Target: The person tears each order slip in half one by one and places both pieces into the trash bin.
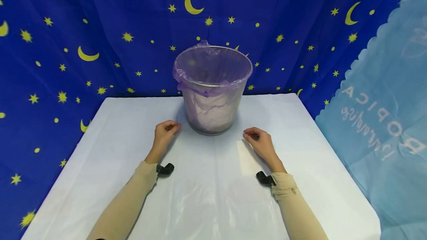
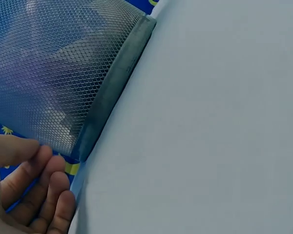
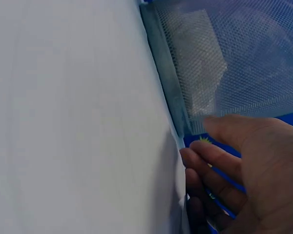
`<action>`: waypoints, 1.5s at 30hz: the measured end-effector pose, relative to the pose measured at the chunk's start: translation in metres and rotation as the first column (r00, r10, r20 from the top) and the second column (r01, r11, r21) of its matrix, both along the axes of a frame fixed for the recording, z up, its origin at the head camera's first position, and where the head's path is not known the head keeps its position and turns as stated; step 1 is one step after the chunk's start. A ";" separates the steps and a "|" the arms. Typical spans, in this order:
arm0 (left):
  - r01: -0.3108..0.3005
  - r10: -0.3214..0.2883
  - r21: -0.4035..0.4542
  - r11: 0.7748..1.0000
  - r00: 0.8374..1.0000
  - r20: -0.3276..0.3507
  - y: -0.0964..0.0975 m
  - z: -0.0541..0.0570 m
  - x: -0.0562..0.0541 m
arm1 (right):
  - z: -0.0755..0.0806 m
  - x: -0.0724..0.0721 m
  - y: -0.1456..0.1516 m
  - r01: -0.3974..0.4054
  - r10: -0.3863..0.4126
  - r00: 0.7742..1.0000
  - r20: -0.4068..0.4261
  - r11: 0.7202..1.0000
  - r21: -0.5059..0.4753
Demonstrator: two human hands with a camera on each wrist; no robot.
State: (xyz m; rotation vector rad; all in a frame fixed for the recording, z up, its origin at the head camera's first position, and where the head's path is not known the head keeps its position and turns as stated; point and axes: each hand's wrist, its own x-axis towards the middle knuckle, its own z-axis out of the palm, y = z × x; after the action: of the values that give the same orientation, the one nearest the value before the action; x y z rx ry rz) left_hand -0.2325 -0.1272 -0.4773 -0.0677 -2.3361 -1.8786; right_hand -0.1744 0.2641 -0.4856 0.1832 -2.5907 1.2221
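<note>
A silver mesh wastebasket point(image 1: 213, 110) stands upright at the back of the table, lined with a thin purple plastic bag point(image 1: 205, 91) folded over its rim. My left hand point(image 1: 164, 133) is just left of the basket's base, resting by the tabletop, fingers loosely curled and holding nothing. On the other side my right hand point(image 1: 261, 144) lies much the same way, a little apart from the base. Both wrist views show the basket's mesh wall point(image 2: 53, 63) and its solid bottom band point(image 3: 166, 73) beyond the fingers. Pale crumpled material shows through the mesh; what it is I cannot tell.
The white-covered table point(image 1: 200, 180) carries a shiny clear sheet towards the front. A paler rectangular patch point(image 1: 246, 158) lies beside the right hand. Behind hangs a blue cloth point(image 1: 133, 17) with moons and stars, and a light blue printed cloth point(image 1: 377, 129) hangs at the right.
</note>
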 end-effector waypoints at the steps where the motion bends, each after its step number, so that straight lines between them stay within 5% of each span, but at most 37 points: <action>1: 0.008 -0.008 0.007 1.000 1.000 -0.004 0.001 -0.002 0.000 | 0.000 0.000 0.001 -0.007 0.007 1.000 -0.001 1.000 0.008; 12: 0.025 -0.025 -0.005 1.000 0.999 -0.032 0.003 -0.007 0.002 | 0.004 0.003 0.000 -0.105 0.104 0.995 0.008 0.991 0.086; 18: 0.046 -0.046 -0.013 0.999 0.998 -0.029 0.001 -0.011 0.003 | 0.006 0.011 0.004 -0.218 0.199 0.975 0.099 0.945 0.245; 25: 0.067 -0.068 -0.035 0.997 0.997 -0.030 0.001 -0.010 0.001 | 0.015 0.017 0.008 -0.262 0.227 0.963 0.149 0.917 0.300; 38: 0.043 -0.044 -0.018 0.999 0.997 -0.060 0.000 -0.010 0.004 | 0.014 0.017 -0.001 -0.203 0.158 0.952 0.263 0.967 0.155; 45: 0.079 -0.080 -0.017 0.997 0.996 -0.027 0.004 -0.008 0.003 | 0.012 0.017 -0.009 -0.170 0.138 0.955 0.264 0.980 0.102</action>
State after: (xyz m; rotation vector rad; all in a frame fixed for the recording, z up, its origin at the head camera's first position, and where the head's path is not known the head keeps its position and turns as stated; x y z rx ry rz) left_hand -0.2294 -0.1232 -0.4852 -0.1898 -2.3637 -1.8824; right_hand -0.1570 0.2550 -0.4737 0.2737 -2.9280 1.2061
